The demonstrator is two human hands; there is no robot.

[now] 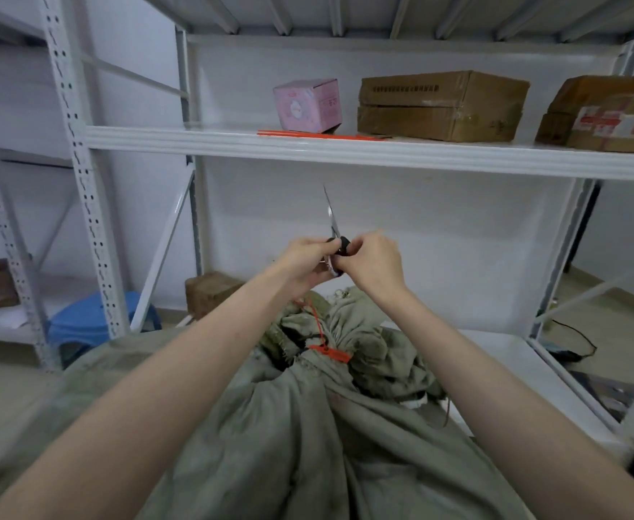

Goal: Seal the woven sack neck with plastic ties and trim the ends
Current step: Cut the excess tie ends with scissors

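Tie [328, 350] is already cinched round the sack [270, 425] neck near me, tail sticking up untrimmed. Both hands, left [304, 258] and right [371, 262], grip the scissors [333, 223] just above it, so trimming's left.

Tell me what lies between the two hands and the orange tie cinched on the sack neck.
In the head view, below the left hand and right hand holding the scissors, only the tie's long untrimmed tail and bunched sack fabric lie there.

Scissors [336, 238] handles hidden by fingers [340, 262]
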